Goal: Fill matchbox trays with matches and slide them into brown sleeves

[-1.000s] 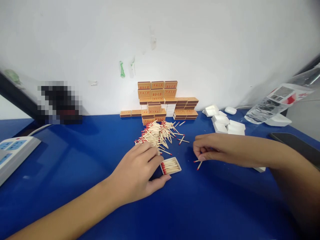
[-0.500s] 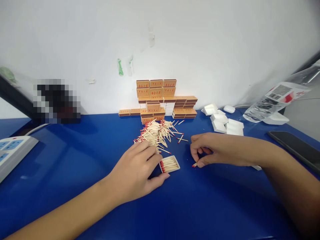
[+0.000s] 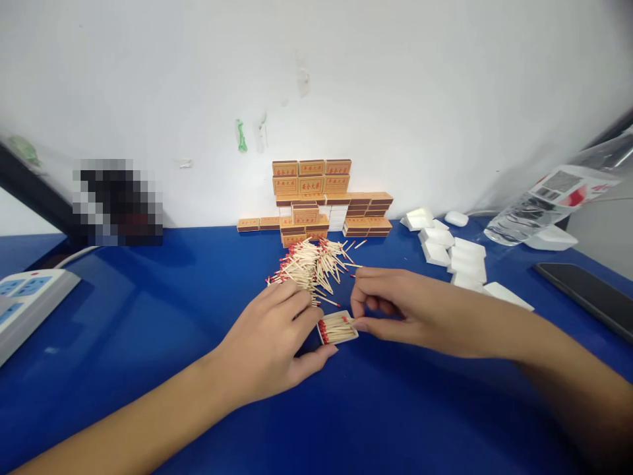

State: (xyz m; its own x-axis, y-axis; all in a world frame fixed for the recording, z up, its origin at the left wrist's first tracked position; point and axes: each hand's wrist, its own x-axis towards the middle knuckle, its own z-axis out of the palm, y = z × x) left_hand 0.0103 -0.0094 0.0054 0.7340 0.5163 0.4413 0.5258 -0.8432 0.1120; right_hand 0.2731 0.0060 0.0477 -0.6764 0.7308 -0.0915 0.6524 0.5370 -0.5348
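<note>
A white matchbox tray (image 3: 338,342) lies on the blue table, filled with red-tipped matches (image 3: 338,329). My left hand (image 3: 277,336) grips the tray's left end between thumb and fingers. At the tray's right end, my right hand (image 3: 386,305) pinches a match or matches, with red tips showing just above the matches inside. Behind the tray spreads a loose heap of matches (image 3: 314,264), partly covered by my left fingers. A few stray matches lie to the right of the heap.
Stacked matchboxes (image 3: 311,185) stand against the wall. White empty trays (image 3: 467,264) lie at right, near an earbud case (image 3: 456,218), a leaning plastic bottle (image 3: 531,204) and a black phone (image 3: 588,293). A power strip (image 3: 42,300) sits at far left.
My right hand has moved left from the table to the tray's right end, carrying what it pinches. My left hand stays on the tray. The view has shifted slightly.
</note>
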